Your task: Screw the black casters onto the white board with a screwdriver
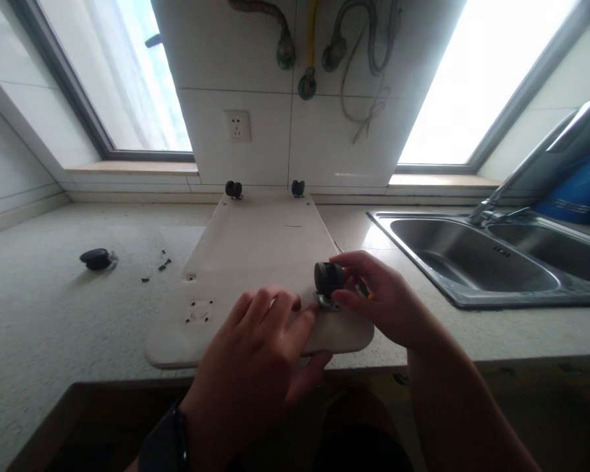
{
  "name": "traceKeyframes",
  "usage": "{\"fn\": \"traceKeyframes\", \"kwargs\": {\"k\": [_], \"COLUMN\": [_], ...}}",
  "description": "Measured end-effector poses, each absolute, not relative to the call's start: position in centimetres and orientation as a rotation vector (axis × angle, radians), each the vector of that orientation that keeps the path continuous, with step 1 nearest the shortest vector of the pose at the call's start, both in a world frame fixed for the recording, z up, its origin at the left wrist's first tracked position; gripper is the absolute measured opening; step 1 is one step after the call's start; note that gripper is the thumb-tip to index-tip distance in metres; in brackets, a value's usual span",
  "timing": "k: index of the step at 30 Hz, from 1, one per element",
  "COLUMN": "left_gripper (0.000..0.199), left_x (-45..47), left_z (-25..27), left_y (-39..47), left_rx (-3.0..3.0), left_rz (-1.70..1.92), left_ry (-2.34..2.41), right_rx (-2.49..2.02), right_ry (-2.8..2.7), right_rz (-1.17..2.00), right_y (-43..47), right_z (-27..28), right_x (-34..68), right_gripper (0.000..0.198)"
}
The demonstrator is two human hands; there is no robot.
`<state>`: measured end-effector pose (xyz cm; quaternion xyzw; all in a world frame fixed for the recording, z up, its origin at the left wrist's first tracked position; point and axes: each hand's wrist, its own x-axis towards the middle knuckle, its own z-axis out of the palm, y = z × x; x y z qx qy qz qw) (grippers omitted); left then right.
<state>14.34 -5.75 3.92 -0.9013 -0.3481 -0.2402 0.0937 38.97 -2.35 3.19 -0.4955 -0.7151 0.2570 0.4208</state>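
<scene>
A white board [255, 262] with rounded corners lies on the counter, its near edge at the counter's front. At its near right corner stands a black caster wheel [327, 278] on a metal mounting plate. The fingers and thumb of my right hand [373, 288] are closed around this wheel. My left hand [263, 341] holds the board's near edge, thumb low at the edge and fingers on top. Its index fingertip touches the caster's plate. On the near left corner several screw holes [199, 311] show. Two more casters [233, 189] [298, 188] stand at the far corners.
A loose black caster [97, 258] lies on the speckled counter [44, 295] at the left, near several small dark pieces [164, 265]. To the right is a steel double sink [447, 288] with a faucet [526, 157]. Hoses [366, 13] and a socket [237, 125] are on the wall.
</scene>
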Motion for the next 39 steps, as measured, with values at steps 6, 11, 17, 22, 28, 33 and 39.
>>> {"fn": "traceKeyframes", "kwargs": {"k": [6, 11, 17, 22, 28, 33, 39], "left_gripper": [0.032, 0.033, 0.031, 0.031, 0.031, 0.032, 0.032], "left_x": [14.37, 14.35, 14.35, 14.33, 14.28, 14.39, 14.28], "left_z": [3.98, 4.04, 4.14, 4.05, 3.94, 4.04, 4.04], "left_y": [-5.63, -5.65, -5.76, -5.74, -5.72, -5.67, -5.79], "left_rx": [-2.670, -2.663, -2.665, -2.662, -2.664, -2.681, -2.671], "left_rz": [-0.702, -0.697, -0.711, -0.715, -0.718, -0.685, -0.701], "left_ry": [-1.032, -1.029, -1.033, -1.030, -1.022, -1.042, -1.043], "right_rx": [-1.239, -1.229, -1.214, -1.229, -1.221, -1.234, -1.225], "right_ry": [-1.797, -1.789, -1.770, -1.791, -1.799, -1.798, -1.797], "right_rz": [0.622, 0.629, 0.648, 0.637, 0.655, 0.644, 0.653], "right_y": [-2.37, -2.35, -2.33, -2.23, -2.29, -2.25, -2.19], "right_z": [3.14, 3.23, 3.23, 3.09, 3.07, 3.00, 2.95], "right_x": [38.94, 38.75, 38.76, 38.88, 39.02, 39.05, 39.13], "right_gripper": [0.046, 0.046, 0.046, 0.047, 0.047, 0.048, 0.048]}}
